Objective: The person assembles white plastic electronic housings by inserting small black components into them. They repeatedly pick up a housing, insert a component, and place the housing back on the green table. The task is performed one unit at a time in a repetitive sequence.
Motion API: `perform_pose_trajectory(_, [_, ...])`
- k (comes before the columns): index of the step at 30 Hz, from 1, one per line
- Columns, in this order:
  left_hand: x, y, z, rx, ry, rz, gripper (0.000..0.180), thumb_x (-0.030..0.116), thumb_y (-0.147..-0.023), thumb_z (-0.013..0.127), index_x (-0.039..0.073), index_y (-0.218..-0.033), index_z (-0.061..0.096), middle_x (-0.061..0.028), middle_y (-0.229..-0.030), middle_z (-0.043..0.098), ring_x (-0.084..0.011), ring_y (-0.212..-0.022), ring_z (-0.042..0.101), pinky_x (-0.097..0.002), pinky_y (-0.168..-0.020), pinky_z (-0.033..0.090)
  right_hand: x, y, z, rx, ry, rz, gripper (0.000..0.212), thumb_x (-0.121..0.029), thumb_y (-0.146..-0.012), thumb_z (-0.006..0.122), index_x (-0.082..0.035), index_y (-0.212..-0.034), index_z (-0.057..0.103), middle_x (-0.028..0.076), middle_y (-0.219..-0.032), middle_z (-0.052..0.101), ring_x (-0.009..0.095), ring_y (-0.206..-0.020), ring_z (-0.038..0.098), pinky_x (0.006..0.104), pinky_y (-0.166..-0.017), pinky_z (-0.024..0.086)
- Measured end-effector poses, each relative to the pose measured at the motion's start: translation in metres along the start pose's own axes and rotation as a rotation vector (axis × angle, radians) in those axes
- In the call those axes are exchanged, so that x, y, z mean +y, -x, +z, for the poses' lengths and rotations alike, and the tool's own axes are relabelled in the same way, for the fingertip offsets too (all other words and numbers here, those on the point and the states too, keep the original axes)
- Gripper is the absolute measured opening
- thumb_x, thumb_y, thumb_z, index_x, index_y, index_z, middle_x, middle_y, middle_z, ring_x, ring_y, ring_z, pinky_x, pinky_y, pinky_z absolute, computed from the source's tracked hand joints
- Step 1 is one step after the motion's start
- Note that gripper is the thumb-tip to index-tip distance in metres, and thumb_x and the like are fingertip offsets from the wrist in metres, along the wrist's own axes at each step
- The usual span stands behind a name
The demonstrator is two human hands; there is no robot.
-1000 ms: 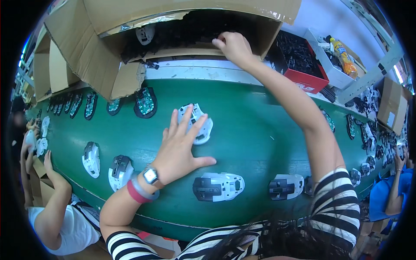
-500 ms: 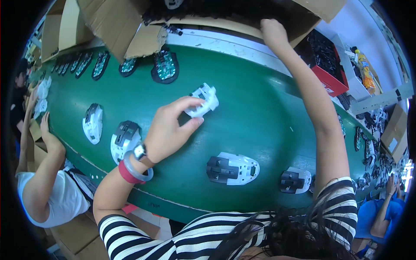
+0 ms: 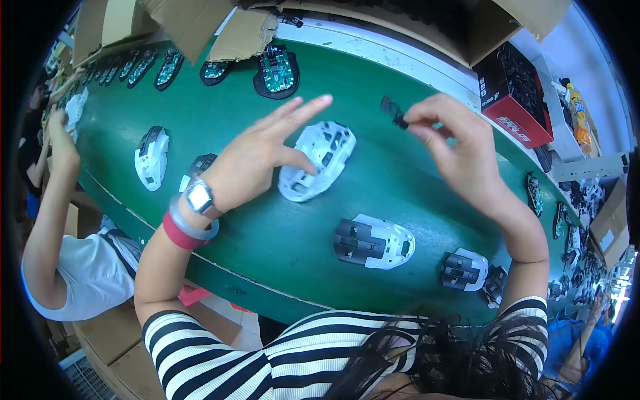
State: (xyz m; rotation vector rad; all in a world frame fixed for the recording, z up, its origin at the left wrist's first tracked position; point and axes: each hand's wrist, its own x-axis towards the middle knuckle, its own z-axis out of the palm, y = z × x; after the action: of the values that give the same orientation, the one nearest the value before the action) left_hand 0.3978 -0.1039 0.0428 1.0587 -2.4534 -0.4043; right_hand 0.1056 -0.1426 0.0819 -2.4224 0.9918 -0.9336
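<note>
Head view shows your left hand (image 3: 250,157) left of centre, fingers spread wide with the thumb bent over the lower part of a white shell (image 3: 325,172), though whether it presses there you cannot tell. Mid-frame against the green table (image 3: 280,250), that shell sits slantwise, oval and glossy, its recessed face showing dark slots and cut-outs inside a pale curved rim. Your right hand (image 3: 460,147), right of upper centre, pinches a small, jagged black part (image 3: 392,108) between thumb and fingertips.
</note>
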Motion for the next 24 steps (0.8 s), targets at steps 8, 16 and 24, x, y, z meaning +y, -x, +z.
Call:
perform_pose_trajectory(8, [0.056, 0.0, 0.047, 0.158, 0.201, -0.627, 0.086, 0.018, -0.083, 0.07, 0.002, -0.15, 0.019, -0.0243, -0.134, 0.049, -0.0327, -0.12, 0.053, -0.0381, -0.099, 0.044, -0.007, -0.01, 0.042, -0.075, -0.117, -0.131, 0.017, 0.004, -0.078, 0.065, -0.001, -0.094, 0.06, 0.013, -0.089, 0.063, 0.029, -0.08, 0.063, 0.0374, -0.069, 0.051])
perform_pose_trajectory(16, [0.017, -0.014, 0.081, 0.456, 0.959, -0.537, 0.081, -0.011, -0.078, 0.062, 0.003, -0.148, 0.024, -0.0141, -0.11, 0.062, -0.0153, -0.092, 0.062, -0.0271, -0.082, 0.053, 0.0, -0.009, 0.043, -0.07, -0.093, -0.359, 0.013, 0.0, -0.08, 0.067, -0.002, -0.091, 0.061, 0.011, -0.088, 0.064, 0.031, -0.088, 0.063, 0.0413, -0.079, 0.049])
perform_pose_trajectory(24, [-0.005, -0.015, 0.043, 0.195, 0.093, -0.402, 0.042, 0.031, -0.089, 0.065, 0.001, -0.119, 0.064, -0.0215, -0.13, 0.057, -0.038, -0.122, 0.05, -0.0438, -0.106, 0.037, 0.012, 0.002, 0.076, -0.166, -0.402, -0.093, 0.012, 0.004, -0.082, 0.063, -0.001, -0.093, 0.062, 0.012, -0.09, 0.063, 0.026, -0.086, 0.063, 0.0348, -0.074, 0.051])
